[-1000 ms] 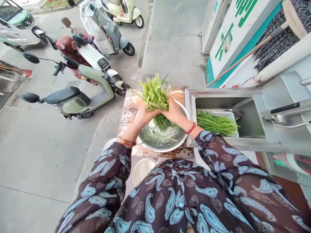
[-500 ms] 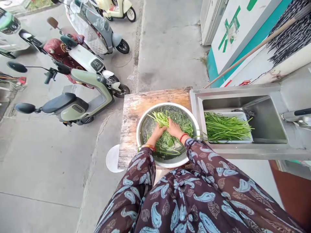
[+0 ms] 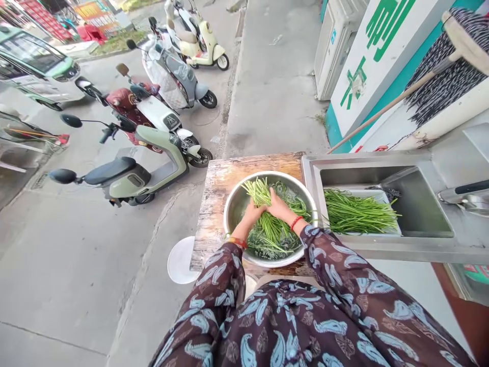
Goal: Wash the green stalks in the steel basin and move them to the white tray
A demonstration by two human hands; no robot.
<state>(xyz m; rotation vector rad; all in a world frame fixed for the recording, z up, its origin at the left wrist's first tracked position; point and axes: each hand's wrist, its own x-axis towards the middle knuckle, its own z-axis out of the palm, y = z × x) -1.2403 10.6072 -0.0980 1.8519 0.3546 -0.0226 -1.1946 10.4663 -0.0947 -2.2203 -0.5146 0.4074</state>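
Both my hands are closed round one bunch of long green stalks [image 3: 259, 190], which look like garlic chives. My left hand [image 3: 252, 213] grips it from the left, and my right hand [image 3: 279, 205] from the right, the two nearly touching. The pale cut ends stick up past my fingers, while the leafy part trails down into a round metal basin [image 3: 228, 224]. Water and more loose greens [image 3: 296, 201] fill the basin. To the right, another heap of green stalks [image 3: 359, 211] lies in a white tray [image 3: 397, 224] inside the sink.
The basin stands on a weathered wooden board [image 3: 206, 214] beside a steel sink [image 3: 428, 204] with a faucet [image 3: 458, 193]. A mop [image 3: 389, 107] leans at the upper right. A round white lid-like object [image 3: 181, 260] sits low at the left. Parked scooters [image 3: 130, 178] line the pavement.
My hands have lifted the bunch somewhat, and more of its stalks show above the water. The whole view has tilted up, so the basin and sink appear lower in the picture.
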